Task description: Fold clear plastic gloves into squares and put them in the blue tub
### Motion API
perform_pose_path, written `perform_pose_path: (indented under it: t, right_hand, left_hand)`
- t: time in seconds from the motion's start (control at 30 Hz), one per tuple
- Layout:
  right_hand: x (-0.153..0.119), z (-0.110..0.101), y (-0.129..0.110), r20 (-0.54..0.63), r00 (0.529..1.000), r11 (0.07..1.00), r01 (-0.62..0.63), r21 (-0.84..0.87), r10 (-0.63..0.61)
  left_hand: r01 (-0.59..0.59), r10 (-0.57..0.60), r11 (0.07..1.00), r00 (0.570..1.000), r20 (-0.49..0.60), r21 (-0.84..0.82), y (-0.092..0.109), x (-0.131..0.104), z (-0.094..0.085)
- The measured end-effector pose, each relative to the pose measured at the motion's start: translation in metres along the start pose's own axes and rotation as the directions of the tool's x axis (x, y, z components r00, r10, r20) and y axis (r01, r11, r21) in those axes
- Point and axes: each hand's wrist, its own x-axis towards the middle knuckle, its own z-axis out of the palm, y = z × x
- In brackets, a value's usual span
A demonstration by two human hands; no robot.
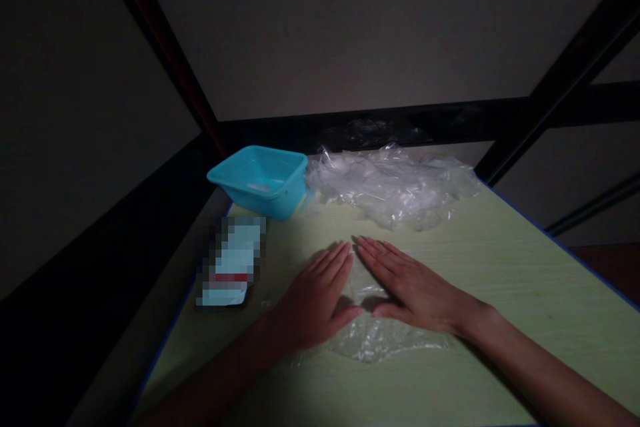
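Observation:
A clear plastic bag (373, 340) lies spread on the pale table, thin and wrinkled, with its near part showing below my hands. My left hand (317, 297) rests flat on its left side, fingers stretched forward and thumb pointing right. On its right side lies my right hand (407, 283), also flat, with the fingers slanting toward the left hand. The two hands are apart by a small gap at fingertips and thumbs. Some of the plastic is hidden under the palms.
Beyond the hands sits a heap of crumpled clear plastic bags (395, 183). To its left stands a turquoise plastic basin (270, 203) with something pale inside. A blurred-out flat object (233, 263) lies near the left edge of the table (505, 267). A wall rises behind.

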Motion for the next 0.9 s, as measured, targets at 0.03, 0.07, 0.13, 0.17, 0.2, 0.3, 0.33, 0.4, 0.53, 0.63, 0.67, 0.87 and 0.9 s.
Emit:
perform_pose_path:
  t: [0.03,0.07,0.13,0.17,0.2,0.3,0.33,0.4,0.53,0.63,0.67,0.87,0.9]
  right_hand:
    - [0.001,0.0,-0.001,-0.007,1.0,1.0,-0.002,-0.005,0.002]
    - [0.001,0.001,-0.003,-0.013,1.0,1.0,-0.004,-0.011,0.004]
    - [0.003,0.002,-0.005,-0.022,1.0,1.0,-0.008,-0.024,0.007]
    - [0.003,0.003,-0.006,-0.026,1.0,1.0,-0.01,-0.028,0.009]
    - [0.003,0.004,-0.007,-0.026,1.0,0.999,-0.012,-0.03,0.011]
    - [0.004,0.005,-0.008,-0.018,1.0,1.0,-0.015,-0.021,0.015]
    - [0.004,0.005,-0.008,-0.014,1.0,1.0,-0.017,-0.017,0.017]
    - [0.004,0.005,-0.008,-0.005,1.0,1.0,-0.025,-0.014,0.025]
    - [0.003,0.006,-0.007,-0.007,0.999,0.999,-0.044,-0.025,0.044]
    - [0.002,0.009,-0.006,-0.029,0.999,0.998,-0.044,-0.036,0.043]
    - [0.001,0.01,-0.006,-0.035,0.999,0.998,-0.042,-0.043,0.04]
    - [-0.002,0.015,-0.001,-0.09,0.996,0.998,-0.005,-0.067,-0.001]
    - [-0.002,0.015,-0.001,-0.09,0.996,0.998,-0.004,-0.069,-0.003]
  left_hand:
    - [-0.002,0.002,1.0,1.0,0.021,0.005,0.002,0.0,0.001]
    - [-0.002,0.001,1.0,0.999,0.037,0.011,0.004,0.0,0.002]
    - [0.004,-0.005,1.0,0.998,0.056,0.017,0.007,0.001,0.003]
    - [0.008,-0.009,1.0,0.998,0.059,0.018,0.008,0.001,0.004]
    - [0.014,-0.015,1.0,0.998,0.058,0.018,0.009,0.001,0.005]
    - [0.021,-0.022,1.0,0.998,0.051,0.015,0.009,0.001,0.007]
    - [0.021,-0.022,1.0,0.998,0.052,0.016,0.009,0.001,0.008]
    - [0.023,-0.024,0.999,0.998,0.065,0.023,0.008,0.001,0.009]
    - [0.02,-0.024,0.999,0.995,0.095,0.044,0.007,0.0,0.009]
    - [0.007,-0.011,0.999,0.997,0.08,0.046,0.007,0.0,0.011]
    - [0.003,-0.006,0.999,0.998,0.07,0.046,0.007,0.0,0.012]
    - [-0.006,0.005,1.0,1.0,0.025,0.028,0.007,0.0,0.012]
    - [-0.002,0.002,1.0,1.0,0.027,0.025,0.008,0.0,0.011]
